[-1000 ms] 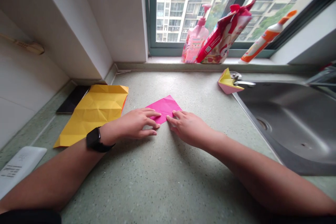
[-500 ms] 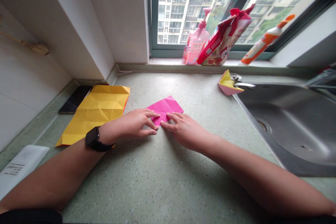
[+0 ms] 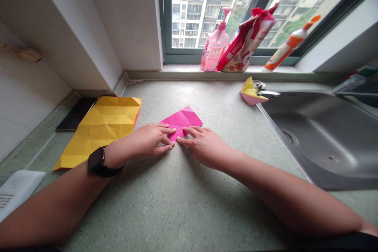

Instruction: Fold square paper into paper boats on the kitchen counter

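A folded pink paper (image 3: 182, 120) lies flat on the green speckled counter (image 3: 183, 201). My left hand (image 3: 147, 139), with a black watch on its wrist, rests on the paper's near left edge, fingers stretched and pressing down. My right hand (image 3: 203, 145) lies beside it with fingers flat on the paper's near corner. The fingertips of both hands almost meet over the near tip of the paper. Neither hand grips anything.
A creased yellow sheet (image 3: 103, 126) lies at the left beside a dark phone (image 3: 75, 114). A small folded yellow-pink paper (image 3: 250, 92) sits by the steel sink (image 3: 321, 138). On the sill stand a pink pump bottle (image 3: 214, 49), a red pouch (image 3: 243, 43) and an orange-capped bottle (image 3: 285, 49). A white device (image 3: 14, 193) lies near left.
My right hand has slid left along the paper's near edge toward my left fingertips. The left hand stays almost in place. The view shifted slightly.
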A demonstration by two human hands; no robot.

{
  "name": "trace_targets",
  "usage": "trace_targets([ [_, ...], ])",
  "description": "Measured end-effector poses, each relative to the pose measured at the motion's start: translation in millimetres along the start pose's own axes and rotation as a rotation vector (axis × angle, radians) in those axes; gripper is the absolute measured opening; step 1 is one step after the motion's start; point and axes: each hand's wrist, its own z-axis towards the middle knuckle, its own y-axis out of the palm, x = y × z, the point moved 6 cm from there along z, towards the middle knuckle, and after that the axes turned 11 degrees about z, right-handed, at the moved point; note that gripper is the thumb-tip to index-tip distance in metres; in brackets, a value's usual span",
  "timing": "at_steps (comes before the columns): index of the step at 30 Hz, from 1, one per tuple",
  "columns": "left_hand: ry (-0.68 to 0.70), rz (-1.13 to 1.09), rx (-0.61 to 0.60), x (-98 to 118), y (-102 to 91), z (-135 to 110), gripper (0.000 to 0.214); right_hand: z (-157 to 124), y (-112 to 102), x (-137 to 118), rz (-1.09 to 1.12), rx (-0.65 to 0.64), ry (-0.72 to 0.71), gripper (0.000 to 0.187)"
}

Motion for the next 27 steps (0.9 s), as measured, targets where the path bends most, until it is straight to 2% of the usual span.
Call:
trace_targets([
  [12,0.004,0.172,-0.006,17,-0.1,-1,0.02,-4,-20,29,-0.047,-0.099,0.241,0.035],
  [17,0.005,0.106,0.038,18,2.4,-3,0.018,-5,-23,43,-0.082,-0.127,0.321,0.032],
  [20,0.014,0.067,0.065,17,1.4,-4,0.019,-5,-23,48,-0.11,-0.145,0.347,0.031],
  [27,-0.009,0.112,0.012,16,2.4,-2,0.015,-7,-17,44,-0.16,-0.123,0.328,0.035],
])
